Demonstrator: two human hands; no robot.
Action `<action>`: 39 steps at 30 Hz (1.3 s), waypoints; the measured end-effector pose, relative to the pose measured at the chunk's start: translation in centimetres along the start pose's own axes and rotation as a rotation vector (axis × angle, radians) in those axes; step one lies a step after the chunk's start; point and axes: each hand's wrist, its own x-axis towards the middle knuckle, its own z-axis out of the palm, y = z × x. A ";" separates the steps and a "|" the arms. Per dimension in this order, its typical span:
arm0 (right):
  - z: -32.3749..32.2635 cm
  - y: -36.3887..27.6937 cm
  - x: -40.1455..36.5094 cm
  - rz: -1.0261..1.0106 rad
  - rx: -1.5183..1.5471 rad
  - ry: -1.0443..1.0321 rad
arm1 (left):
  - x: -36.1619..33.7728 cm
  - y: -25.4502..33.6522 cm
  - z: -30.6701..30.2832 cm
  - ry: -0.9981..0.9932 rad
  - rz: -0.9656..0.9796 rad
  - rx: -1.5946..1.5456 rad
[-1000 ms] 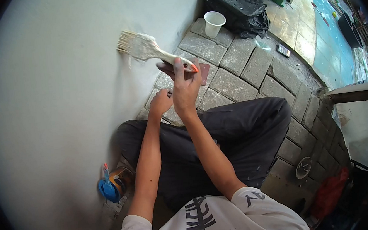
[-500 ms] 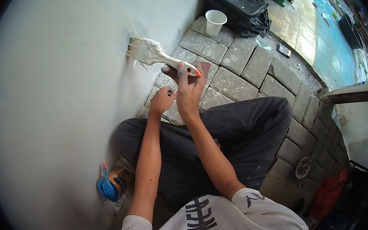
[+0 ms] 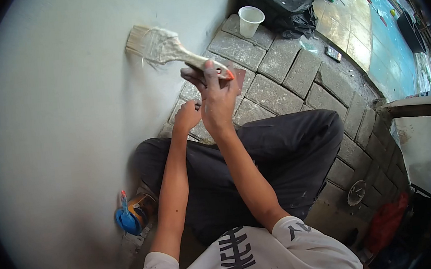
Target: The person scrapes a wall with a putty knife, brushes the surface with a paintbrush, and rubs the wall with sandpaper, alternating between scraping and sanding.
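Note:
My right hand is closed round the handle of a paintbrush, its thumb on top near the orange handle tip. Whitish material coats the brush head, and the pale bristles overlap the wall on the left. Behind the same hand shows a flat reddish-brown piece, perhaps sandpaper, partly hidden by the fingers. My left hand is curled shut low beside the wall, just left of my right wrist; I cannot tell whether its fingers hold anything.
Grey paving blocks cover the ground. Ahead stand a white plastic cup and a container draped in black plastic. A blue-and-orange can, with a blue-handled tool at it, is by my left elbow. My legs are folded beneath my arms.
The brush has moved up and to the left over the wall, and my right hand has risen slightly with it. My left hand has hardly moved.

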 end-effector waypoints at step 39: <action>-11.7 7.4 2.3 -0.126 -0.601 0.287 | -1.0 1.7 -1.2 -0.108 -0.094 0.035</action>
